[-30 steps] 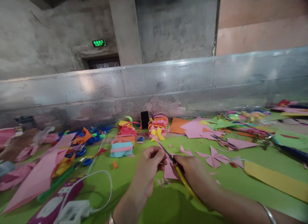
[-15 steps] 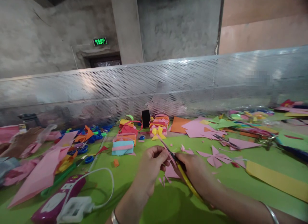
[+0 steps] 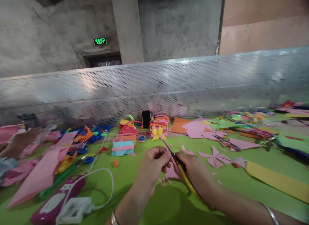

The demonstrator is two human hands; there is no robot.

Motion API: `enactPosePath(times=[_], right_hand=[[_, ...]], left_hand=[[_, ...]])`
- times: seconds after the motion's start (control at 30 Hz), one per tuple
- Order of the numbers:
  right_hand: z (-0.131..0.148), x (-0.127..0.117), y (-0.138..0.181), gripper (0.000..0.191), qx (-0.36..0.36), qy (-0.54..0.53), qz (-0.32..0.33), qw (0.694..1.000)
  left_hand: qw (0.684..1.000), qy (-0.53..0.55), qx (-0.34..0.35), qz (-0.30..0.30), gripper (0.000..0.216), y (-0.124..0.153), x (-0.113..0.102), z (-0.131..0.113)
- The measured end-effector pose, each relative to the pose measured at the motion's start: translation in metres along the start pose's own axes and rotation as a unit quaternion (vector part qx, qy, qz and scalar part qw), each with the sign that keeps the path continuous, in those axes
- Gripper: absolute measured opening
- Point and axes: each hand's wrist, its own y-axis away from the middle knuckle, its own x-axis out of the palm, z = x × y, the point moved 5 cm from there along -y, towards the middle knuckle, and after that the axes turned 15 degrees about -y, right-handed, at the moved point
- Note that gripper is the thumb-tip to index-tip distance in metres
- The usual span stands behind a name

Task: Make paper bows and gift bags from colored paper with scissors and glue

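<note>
Near the middle of the table, my left hand (image 3: 156, 160) pinches a narrow piece of pink paper (image 3: 164, 142) between thumb and fingers. Closed round a pair of scissors with yellow handles (image 3: 187, 181) is my right hand (image 3: 196, 171). The dark blades lie along the pink paper, right beside my left fingertips. Below the hands a larger pink paper piece (image 3: 172, 171) rests on the green tabletop, with small pink snippets around it. A pink paper flower shape (image 3: 214, 158) lies to the right.
Small paper baskets (image 3: 123, 147) and a phone (image 3: 146, 118) stand ahead, before a perforated metal panel (image 3: 193, 86). A purple power strip (image 3: 58, 199) with a white charger (image 3: 76, 209) sits left. A yellow strip (image 3: 277, 180) lies right. Another person's hand (image 3: 20, 141) is at far left.
My hands and the scissors stay almost in the same place, with only a slight shift at the pink paper. At far left, the other person's hand has moved a little.
</note>
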Motion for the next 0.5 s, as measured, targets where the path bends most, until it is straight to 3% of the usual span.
enactPosePath(times=[0.23, 0.5], right_hand=[[-0.0011, 0.0004, 0.0021, 0.023, 0.035, -0.016, -0.001, 0.999], [0.0052, 0.0009, 0.0017, 0.016, 0.018, -0.043, 0.015, 0.999]], left_hand=[[1.0, 0.003, -0.002, -0.002, 0.016, 0.0018, -0.0007, -0.0015], [1.0, 0.005, 0.0, -0.003, 0.017, 0.001, 0.0, -0.0013]])
